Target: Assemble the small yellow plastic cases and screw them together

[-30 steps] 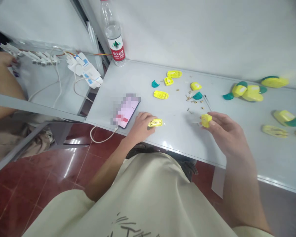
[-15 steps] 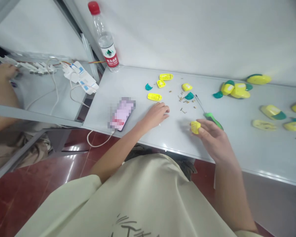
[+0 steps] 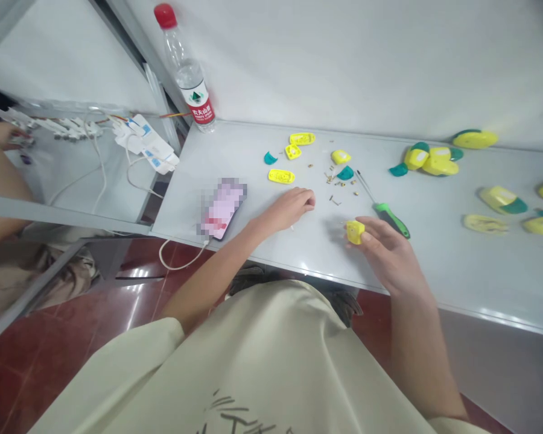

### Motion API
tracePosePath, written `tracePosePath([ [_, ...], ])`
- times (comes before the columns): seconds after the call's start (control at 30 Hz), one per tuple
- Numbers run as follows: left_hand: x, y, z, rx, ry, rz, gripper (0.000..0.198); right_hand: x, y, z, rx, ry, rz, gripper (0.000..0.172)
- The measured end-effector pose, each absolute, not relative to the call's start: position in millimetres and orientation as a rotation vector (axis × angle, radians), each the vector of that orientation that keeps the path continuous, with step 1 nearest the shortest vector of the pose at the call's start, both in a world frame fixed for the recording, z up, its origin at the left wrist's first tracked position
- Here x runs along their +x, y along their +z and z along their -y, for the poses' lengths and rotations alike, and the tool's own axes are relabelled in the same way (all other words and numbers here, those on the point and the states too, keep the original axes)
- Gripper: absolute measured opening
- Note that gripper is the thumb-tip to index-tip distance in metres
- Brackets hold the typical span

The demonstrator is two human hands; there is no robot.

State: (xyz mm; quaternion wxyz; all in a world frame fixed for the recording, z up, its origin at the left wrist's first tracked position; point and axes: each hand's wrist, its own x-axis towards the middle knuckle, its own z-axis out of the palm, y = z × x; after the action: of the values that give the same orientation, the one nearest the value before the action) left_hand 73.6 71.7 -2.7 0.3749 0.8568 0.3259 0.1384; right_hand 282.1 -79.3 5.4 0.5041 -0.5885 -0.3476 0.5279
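Yellow casing (image 3: 355,232) was pinched by the right hand (image 3: 387,250); brass fittings (image 3: 342,184) risked being scattered by the curled left hand (image 3: 292,207), grip unclear.

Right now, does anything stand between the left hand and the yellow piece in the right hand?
Nothing visible stands between the left hand and the yellow piece in the right hand. Some thin metal pieces lie close by, just off that path on the side toward the wall.
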Motion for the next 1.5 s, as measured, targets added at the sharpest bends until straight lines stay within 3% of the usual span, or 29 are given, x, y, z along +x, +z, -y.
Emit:
tracePosePath([
  [0.47, 49, 20, -13, 1.275, 0.756, -0.750, 0.023, 248, 12, 71, -1.238, 1.436, 0.763, 0.027],
  [0.83, 47, 23, 7, 1.262, 0.971, -0.866, 0.016, 229, 15, 73, -1.226, 1.413, 0.842, 0.033],
  [1.13, 47, 33, 18, 1.299, 0.919, -0.917, 0.013, 224, 19, 72, -1.189, 1.408, 0.872, 0.032],
  [1.5, 46, 32, 22, 1.216, 0.975, -0.989, 0.020, 220, 22, 73, -1.227, 1.387, 0.922, 0.034],
])
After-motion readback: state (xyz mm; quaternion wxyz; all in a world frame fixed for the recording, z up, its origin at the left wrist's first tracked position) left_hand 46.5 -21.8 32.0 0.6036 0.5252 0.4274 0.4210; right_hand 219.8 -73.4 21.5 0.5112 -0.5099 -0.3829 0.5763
